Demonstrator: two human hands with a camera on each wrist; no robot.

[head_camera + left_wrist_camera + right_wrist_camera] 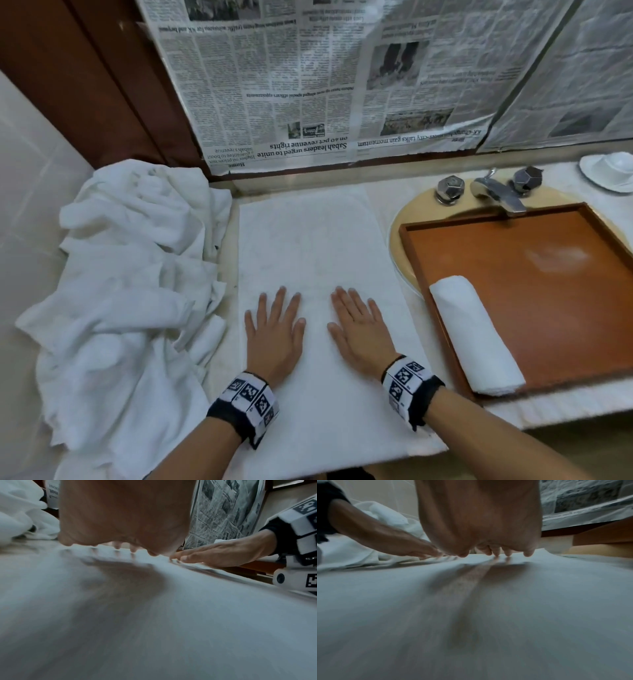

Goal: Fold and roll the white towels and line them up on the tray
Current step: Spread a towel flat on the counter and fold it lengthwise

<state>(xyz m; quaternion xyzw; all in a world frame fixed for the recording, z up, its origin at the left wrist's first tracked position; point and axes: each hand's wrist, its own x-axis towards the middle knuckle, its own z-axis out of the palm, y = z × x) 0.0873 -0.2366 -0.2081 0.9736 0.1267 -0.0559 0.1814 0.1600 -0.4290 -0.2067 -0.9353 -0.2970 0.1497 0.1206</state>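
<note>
A white towel (315,246) lies spread flat on the counter in front of me, folded into a long strip running away from me. My left hand (274,325) and right hand (356,325) press flat on it side by side, fingers straight and spread. In the wrist views the left hand (123,520) and the right hand (479,520) both lie palm down on the towel (154,615), the same cloth (471,615) filling the right wrist view. One rolled white towel (474,335) lies along the left edge of the brown wooden tray (548,308).
A heap of crumpled white towels (130,291) covers the counter at left. The tray rests over a beige sink (404,219) with a chrome tap (493,192) behind it. A white saucer (609,171) stands at far right. Newspaper (308,85) covers the wall behind.
</note>
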